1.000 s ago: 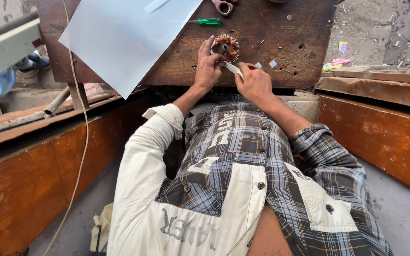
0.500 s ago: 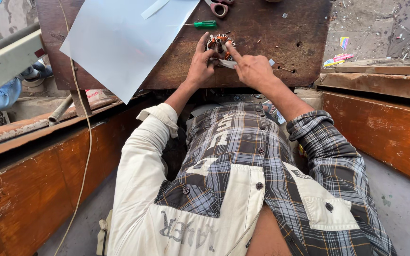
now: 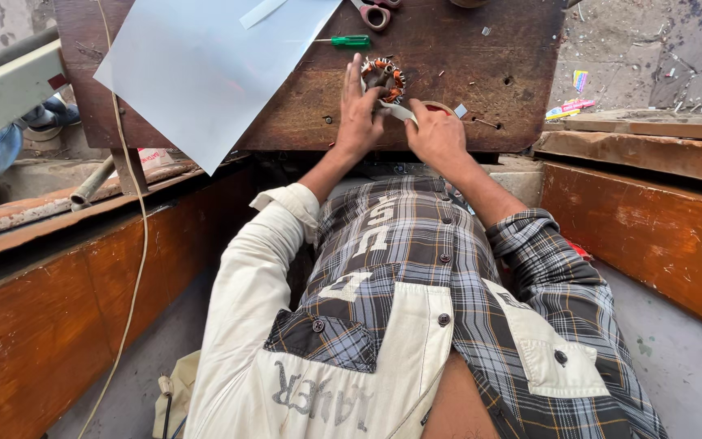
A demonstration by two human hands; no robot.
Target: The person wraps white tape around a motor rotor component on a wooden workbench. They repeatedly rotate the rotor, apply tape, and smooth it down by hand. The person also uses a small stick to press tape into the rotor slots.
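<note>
Left hand now flat beside the small copper-wound stator on the dark wooden board, fingers steadying it — a second ago it gripped higher. Right hand pinches a pale strip at the windings — insertion looks underway.

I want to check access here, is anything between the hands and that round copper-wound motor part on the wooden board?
Nothing visible. The left hand already touches the round copper-wound motor part, and the right hand holds a pale strip against it. The green screwdriver lies apart, farther up the board.
</note>
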